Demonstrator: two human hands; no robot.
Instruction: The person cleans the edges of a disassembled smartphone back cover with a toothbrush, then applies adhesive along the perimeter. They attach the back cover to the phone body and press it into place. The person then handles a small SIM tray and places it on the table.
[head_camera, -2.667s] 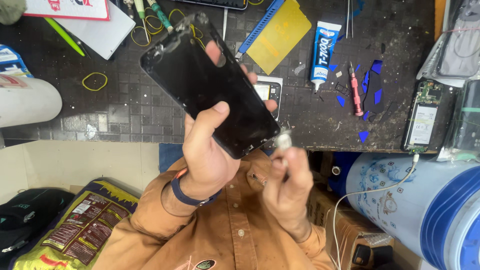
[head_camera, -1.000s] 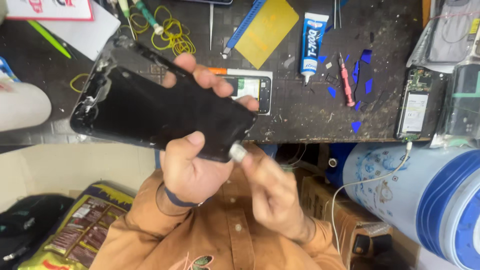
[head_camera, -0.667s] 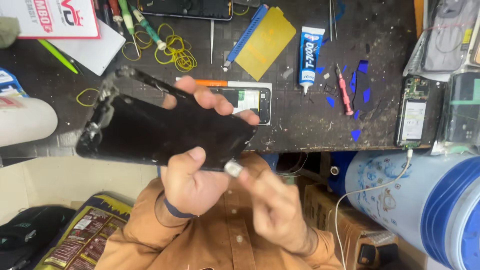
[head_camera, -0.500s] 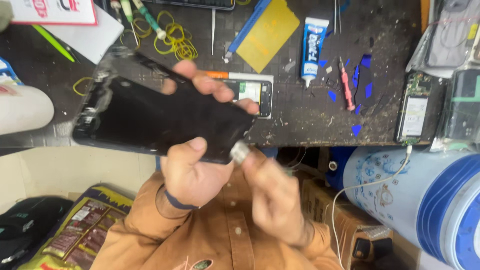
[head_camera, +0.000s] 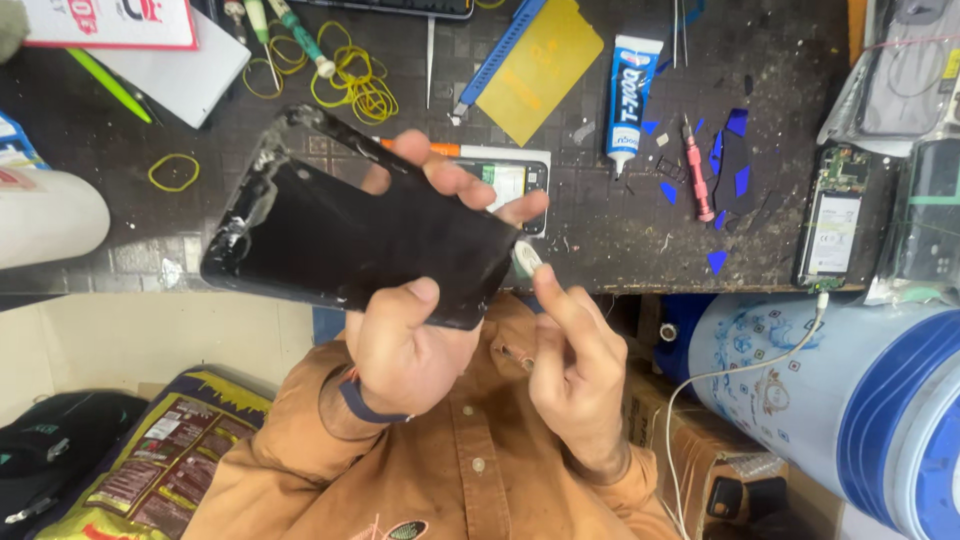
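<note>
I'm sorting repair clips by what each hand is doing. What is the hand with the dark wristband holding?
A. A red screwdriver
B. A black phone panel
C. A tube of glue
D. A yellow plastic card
B: the left hand has the black phone panel in its grip, while the glue tube, red screwdriver and yellow card lie on the workbench.

The person wears an orange-brown shirt (head_camera: 440, 470) with small pale buttons down the front and long sleeves. A dark blue band (head_camera: 365, 402) goes around the left wrist. Both hands are bare.
</note>
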